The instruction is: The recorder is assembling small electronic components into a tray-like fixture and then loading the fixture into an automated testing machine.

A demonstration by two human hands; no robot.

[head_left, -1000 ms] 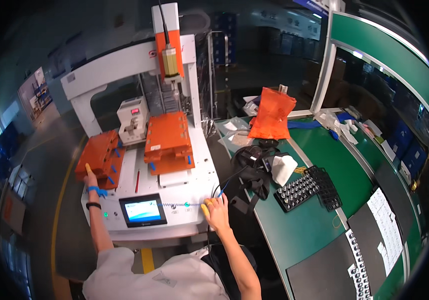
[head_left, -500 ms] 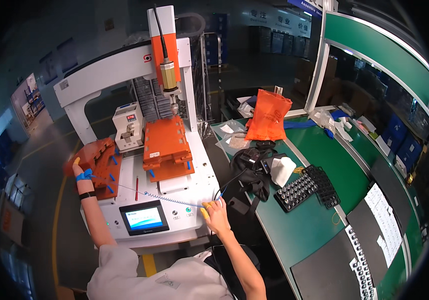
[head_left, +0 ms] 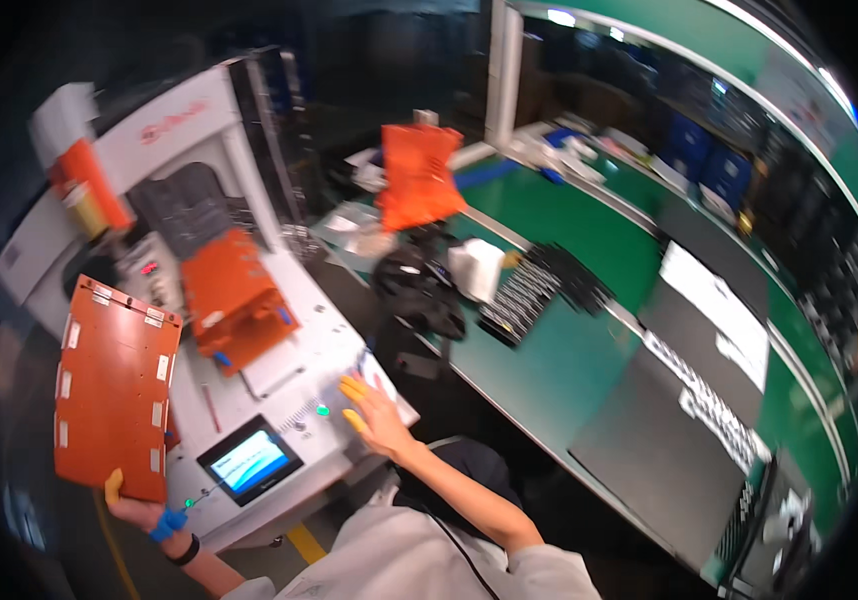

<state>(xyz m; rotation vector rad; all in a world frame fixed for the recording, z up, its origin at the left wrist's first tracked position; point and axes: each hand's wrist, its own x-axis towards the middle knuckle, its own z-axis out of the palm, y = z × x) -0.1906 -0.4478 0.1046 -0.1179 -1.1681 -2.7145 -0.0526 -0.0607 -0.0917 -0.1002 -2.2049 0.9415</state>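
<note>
My left hand (head_left: 134, 508), with a blue wrist strap and a yellow finger cover, grips the lower edge of an orange-brown fixture plate (head_left: 114, 390). The plate stands tilted up at the left of a white benchtop machine, with small pale pads on its face. My right hand (head_left: 381, 420) is open, fingers spread and yellow-covered, over the machine's front right corner beside a green-lit button (head_left: 323, 410). Blur hides whether it touches the surface. A second orange-brown fixture (head_left: 234, 298) sits on the machine bed. In front of it is a touchscreen (head_left: 249, 465).
The machine's orange-and-white head (head_left: 94, 185) stands at the back left. To the right, a green bench (head_left: 509, 400) bears an orange bag (head_left: 419, 175), black straps and cables (head_left: 419, 285), a white object (head_left: 476, 268), and a black tray of small metallic parts (head_left: 521, 305).
My left hand has lifted the fixture plate from the machine's left side and tilted it up. My right hand has spread its fingers near the button. The view has swung right.
</note>
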